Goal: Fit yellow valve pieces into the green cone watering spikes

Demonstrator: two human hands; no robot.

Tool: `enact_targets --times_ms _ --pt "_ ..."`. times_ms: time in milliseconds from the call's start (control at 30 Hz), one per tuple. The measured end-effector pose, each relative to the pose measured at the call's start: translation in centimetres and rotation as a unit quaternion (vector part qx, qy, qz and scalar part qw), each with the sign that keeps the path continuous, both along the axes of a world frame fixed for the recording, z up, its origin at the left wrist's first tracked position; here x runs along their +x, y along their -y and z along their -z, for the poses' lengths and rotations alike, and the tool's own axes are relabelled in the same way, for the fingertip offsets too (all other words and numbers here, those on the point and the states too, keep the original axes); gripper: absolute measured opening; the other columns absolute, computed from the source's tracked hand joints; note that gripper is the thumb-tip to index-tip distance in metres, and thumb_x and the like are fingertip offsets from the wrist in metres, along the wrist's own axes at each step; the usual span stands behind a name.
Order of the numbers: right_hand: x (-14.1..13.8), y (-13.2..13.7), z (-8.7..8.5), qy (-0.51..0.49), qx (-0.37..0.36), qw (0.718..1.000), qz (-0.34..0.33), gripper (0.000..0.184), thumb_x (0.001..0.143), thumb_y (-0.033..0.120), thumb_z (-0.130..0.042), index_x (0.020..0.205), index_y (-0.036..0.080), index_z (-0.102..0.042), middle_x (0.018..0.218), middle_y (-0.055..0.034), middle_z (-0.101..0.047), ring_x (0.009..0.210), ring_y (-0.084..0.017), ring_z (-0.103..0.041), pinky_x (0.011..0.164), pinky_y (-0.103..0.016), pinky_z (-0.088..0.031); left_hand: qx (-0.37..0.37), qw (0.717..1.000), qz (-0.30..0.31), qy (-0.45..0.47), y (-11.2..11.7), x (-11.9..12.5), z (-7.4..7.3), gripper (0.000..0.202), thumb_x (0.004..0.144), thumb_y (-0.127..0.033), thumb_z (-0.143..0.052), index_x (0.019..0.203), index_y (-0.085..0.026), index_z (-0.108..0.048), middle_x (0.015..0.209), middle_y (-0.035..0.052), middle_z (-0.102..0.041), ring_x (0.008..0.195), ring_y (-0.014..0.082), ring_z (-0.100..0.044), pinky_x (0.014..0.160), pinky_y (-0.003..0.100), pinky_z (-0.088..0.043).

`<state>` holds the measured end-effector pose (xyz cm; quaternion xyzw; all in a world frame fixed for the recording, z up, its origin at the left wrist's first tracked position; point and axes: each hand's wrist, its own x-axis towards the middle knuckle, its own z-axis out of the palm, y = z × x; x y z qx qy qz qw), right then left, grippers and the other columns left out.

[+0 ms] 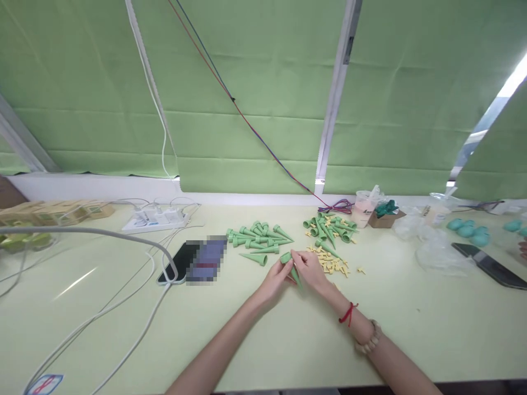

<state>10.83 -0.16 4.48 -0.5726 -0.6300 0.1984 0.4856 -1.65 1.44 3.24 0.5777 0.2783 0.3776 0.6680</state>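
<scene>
Both my hands meet over the pale green table, closed on one green plastic cone. My left hand grips its lower side and my right hand pinches its wide end. Just beyond lies a pile of green cones on the left. A second pile of green cones lies on the right, mixed with several small yellow plastic pieces. My right wrist wears a red string and a bead bracelet.
A phone lies left of my hands with white cables looping to a power strip. Plastic cups, a small box, clear bags, teal objects and another phone sit at the right. Boxes stand far left.
</scene>
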Motion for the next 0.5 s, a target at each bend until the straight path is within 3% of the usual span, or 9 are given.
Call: enact_targets --times_ms 133,233,367,500 --pt "-1.5 -0.4 0.5 -0.032 0.007 0.999 0.043 0.044 0.081 0.041 -0.036 0.046 0.019 -0.021 0.041 0.0045 -0.021 0.04 -0.008 -0.023 0.041 -0.023 -0.02 -0.082 0.996 0.008 0.03 0.5 0.3 -0.2 0.042 0.075 -0.052 -0.05 0.094 -0.015 -0.047 0.062 0.0009 -0.056 0.047 0.0135 -0.056 0.046 0.026 -0.047" --pt "-2.4 0.3 0.7 -0.041 -0.003 0.999 0.027 0.049 0.083 0.043 -0.035 0.042 0.018 -0.026 0.038 0.0039 -0.028 0.038 -0.008 -0.03 0.042 -0.022 -0.025 -0.117 0.989 -0.079 0.049 1.2 0.8 -0.2 0.041 0.076 -0.054 -0.047 0.094 -0.017 -0.045 0.063 -0.0012 -0.055 0.04 0.0101 -0.05 0.037 0.021 -0.04" --pt "-2.8 1.5 0.5 -0.054 -0.034 0.998 -0.009 0.055 0.087 0.044 -0.03 0.039 0.018 -0.037 0.033 0.002 -0.041 0.036 -0.01 -0.043 0.047 -0.022 -0.035 -0.086 0.986 -0.142 0.006 1.9 1.1 0.1 0.04 0.076 -0.057 -0.044 0.088 -0.019 -0.045 0.043 -0.0083 -0.038 0.029 0.0072 -0.034 0.028 0.017 -0.028" --pt "-2.7 2.2 0.2 -0.061 -0.039 0.997 0.006 0.055 0.088 0.046 -0.029 0.042 0.018 -0.041 0.035 0.0014 -0.045 0.036 -0.01 -0.046 0.045 -0.022 -0.036 -0.003 0.986 -0.167 0.004 2.3 1.1 -0.3 0.033 0.076 -0.05 -0.05 0.091 -0.021 -0.044 0.044 -0.0083 -0.041 0.035 0.0072 -0.039 0.033 0.016 -0.033"
